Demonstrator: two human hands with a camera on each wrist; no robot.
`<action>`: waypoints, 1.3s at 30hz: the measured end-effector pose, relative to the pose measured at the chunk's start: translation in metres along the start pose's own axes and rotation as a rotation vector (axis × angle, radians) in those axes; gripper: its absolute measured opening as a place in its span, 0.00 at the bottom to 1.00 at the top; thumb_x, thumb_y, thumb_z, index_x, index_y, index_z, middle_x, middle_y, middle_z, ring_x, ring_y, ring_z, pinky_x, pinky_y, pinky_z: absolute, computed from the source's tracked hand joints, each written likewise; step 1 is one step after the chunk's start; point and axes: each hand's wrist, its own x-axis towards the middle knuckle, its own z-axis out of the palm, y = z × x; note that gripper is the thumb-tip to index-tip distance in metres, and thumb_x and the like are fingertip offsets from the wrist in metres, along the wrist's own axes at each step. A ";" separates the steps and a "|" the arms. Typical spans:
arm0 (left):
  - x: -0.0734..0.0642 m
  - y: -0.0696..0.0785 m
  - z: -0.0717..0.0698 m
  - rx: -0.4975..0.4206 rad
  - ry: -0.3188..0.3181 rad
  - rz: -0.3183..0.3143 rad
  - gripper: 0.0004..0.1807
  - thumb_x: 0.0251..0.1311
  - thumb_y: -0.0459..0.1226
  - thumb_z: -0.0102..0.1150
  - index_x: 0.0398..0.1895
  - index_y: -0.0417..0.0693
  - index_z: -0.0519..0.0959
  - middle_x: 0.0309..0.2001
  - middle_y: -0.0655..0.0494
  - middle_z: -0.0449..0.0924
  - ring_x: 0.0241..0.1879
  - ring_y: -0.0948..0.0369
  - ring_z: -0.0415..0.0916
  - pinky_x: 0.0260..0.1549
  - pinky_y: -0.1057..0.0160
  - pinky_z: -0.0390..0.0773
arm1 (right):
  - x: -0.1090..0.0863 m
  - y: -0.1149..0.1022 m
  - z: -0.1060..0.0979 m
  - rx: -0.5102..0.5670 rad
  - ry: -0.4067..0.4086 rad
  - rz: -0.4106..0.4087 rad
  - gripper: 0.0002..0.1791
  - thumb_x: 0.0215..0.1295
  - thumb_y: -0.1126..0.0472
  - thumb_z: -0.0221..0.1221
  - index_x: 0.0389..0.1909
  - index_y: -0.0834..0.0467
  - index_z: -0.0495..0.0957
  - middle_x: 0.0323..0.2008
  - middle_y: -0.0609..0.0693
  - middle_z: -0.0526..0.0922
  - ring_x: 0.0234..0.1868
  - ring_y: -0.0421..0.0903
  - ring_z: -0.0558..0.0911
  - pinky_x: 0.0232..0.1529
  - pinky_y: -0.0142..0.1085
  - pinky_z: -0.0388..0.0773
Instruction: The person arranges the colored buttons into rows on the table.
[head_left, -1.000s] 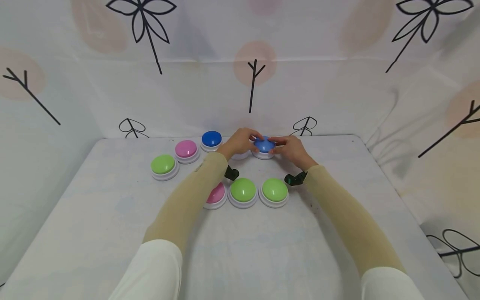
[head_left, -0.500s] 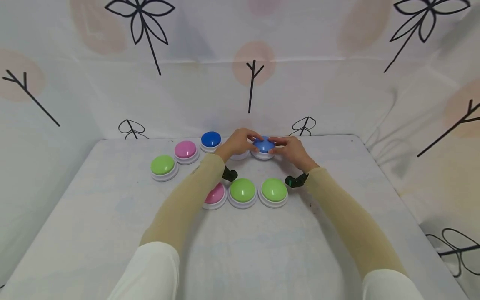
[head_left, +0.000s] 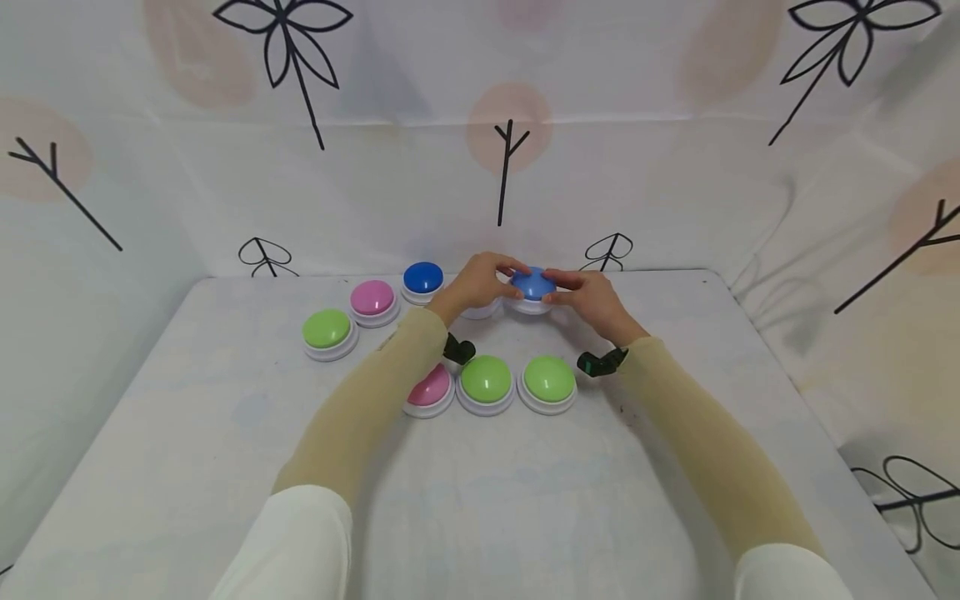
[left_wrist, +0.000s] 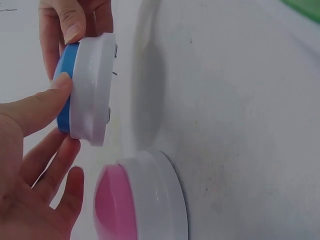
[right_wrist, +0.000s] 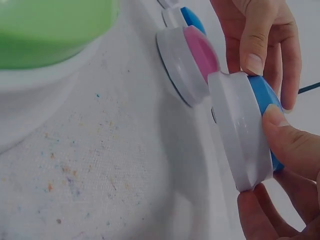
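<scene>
A blue dome push button with a white base (head_left: 533,285) is held between both hands near the table's back edge. My left hand (head_left: 480,281) grips its left side and my right hand (head_left: 592,302) its right side. In the left wrist view, the thumb (left_wrist: 61,82) presses the blue dome's edge, with fingers at the white base. The right wrist view shows the base (right_wrist: 242,130) raised and apart from the table, its shadow below. Beside it a pink button (left_wrist: 116,202) stands on the table; my left hand mostly hides it in the head view.
To the left are another blue button (head_left: 423,278), a pink one (head_left: 372,298) and a green one (head_left: 326,329). In front stand two green buttons (head_left: 487,380) (head_left: 550,380) and a pink one (head_left: 430,387), partly behind my left sleeve. A patterned cloth wall (head_left: 390,192) rises behind the table.
The held blue button has shifted slightly up and to the right in the head view, and both hands with it. The other buttons stay where they were.
</scene>
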 end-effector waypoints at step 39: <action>-0.032 0.048 0.060 -0.014 -0.020 0.186 0.19 0.58 0.43 0.72 0.53 0.59 0.84 0.53 0.62 0.78 0.53 0.62 0.73 0.51 0.65 0.72 | -0.099 0.016 -0.038 -0.039 0.005 0.042 0.31 0.63 0.50 0.68 0.65 0.54 0.76 0.69 0.49 0.71 0.74 0.55 0.61 0.68 0.58 0.61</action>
